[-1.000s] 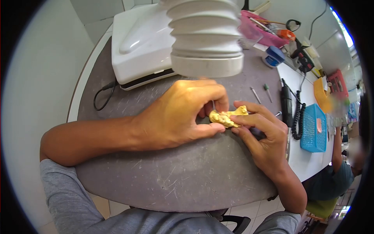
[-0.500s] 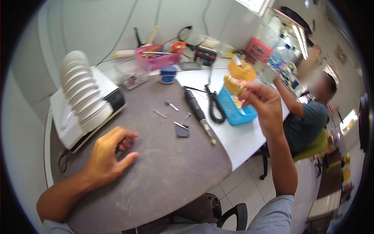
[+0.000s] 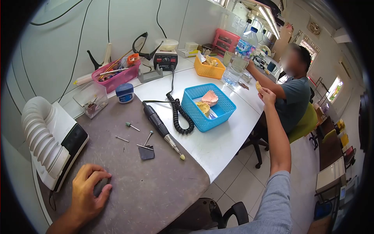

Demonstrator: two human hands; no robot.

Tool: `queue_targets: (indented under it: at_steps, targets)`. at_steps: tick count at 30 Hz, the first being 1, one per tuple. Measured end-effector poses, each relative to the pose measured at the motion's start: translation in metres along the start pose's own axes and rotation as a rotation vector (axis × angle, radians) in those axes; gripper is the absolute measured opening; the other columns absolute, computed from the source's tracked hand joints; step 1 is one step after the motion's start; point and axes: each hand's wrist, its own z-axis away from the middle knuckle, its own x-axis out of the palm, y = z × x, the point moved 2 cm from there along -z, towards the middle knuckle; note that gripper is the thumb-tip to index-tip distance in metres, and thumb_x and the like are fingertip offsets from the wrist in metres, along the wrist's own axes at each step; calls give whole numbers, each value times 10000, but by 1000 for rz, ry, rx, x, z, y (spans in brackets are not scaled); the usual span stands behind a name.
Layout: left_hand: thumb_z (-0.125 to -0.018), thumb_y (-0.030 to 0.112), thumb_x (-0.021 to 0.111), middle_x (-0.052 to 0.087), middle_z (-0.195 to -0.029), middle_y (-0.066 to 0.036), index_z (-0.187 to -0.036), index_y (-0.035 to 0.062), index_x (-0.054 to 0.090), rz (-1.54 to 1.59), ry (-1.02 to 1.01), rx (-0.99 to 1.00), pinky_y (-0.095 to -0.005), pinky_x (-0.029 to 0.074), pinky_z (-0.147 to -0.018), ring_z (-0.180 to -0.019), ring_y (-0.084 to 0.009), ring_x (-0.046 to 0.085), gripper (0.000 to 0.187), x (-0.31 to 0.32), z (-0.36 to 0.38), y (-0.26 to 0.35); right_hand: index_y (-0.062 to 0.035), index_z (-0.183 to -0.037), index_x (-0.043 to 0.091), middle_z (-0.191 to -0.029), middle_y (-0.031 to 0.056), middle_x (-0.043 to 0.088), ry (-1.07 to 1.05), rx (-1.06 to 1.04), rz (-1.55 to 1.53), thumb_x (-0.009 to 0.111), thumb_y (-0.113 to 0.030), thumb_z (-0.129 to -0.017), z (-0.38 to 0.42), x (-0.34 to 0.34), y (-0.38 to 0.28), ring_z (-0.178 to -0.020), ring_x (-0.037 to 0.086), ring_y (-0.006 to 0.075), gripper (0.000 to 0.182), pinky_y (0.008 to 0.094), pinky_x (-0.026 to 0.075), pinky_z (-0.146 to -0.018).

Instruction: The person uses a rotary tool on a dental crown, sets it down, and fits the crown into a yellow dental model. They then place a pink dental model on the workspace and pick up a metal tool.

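Observation:
Stretched far out to the right, my right hand [image 3: 267, 96] pinches a yellowish dental cast [image 3: 258, 86] between thumb and fingers. It is held up in front of a co-worker's forearm [image 3: 267, 78]. My left hand [image 3: 89, 191] rests on the brown work board [image 3: 156, 195], fingers loosely curled and thumb apart, holding nothing. A blue plastic basket [image 3: 213, 124] on the white desk contains a pink cast [image 3: 210, 98] and a yellow cast [image 3: 203, 108]. Between board and desk lies a handpiece [image 3: 157, 123] with a coiled cord.
Several small burs [image 3: 132, 126] and a dark abrasive scrap [image 3: 147, 153] lie on the board. A white suction unit [image 3: 58, 148] stands left. Behind are a blue-lidded jar [image 3: 125, 93], a pink basket [image 3: 117, 80], a yellow basket [image 3: 209, 71] and a water bottle [image 3: 239, 58]. The co-worker [image 3: 296, 89] sits at right.
My right hand has moved away from over the blue basket, outward toward the co-worker, carrying the yellowish cast. The view has turned right. My left hand stays over the board.

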Motion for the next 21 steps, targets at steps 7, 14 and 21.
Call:
queue_targets:
  at_steps: [7,14,21]
  targets:
    - [-667,-31,659,569,-932,-159,-897,6,608,-160,9,81,-379,460,-742,-843,-322,570,239,6,-4,9,-94,-916,761,-780,46,708,305,210,185,744,-148,-813,-30,11,31,-602,656,99,118,196,557,-587]
    - [-685,61,671,558,-907,-163,-893,2,606,-150,-25,3,-381,454,-721,-821,-311,564,226,8,-5,4,-212,-954,765,-910,42,734,275,51,633,712,-297,-814,-80,14,53,-824,701,188,172,326,546,-799]
    - [-845,51,662,621,-1005,-195,-1001,-14,668,-139,-131,-37,-396,525,-785,-913,-350,627,169,-3,-12,8,-231,-996,756,-1018,45,723,243,-83,767,724,-311,-801,-91,16,51,-969,680,244,213,359,528,-868]
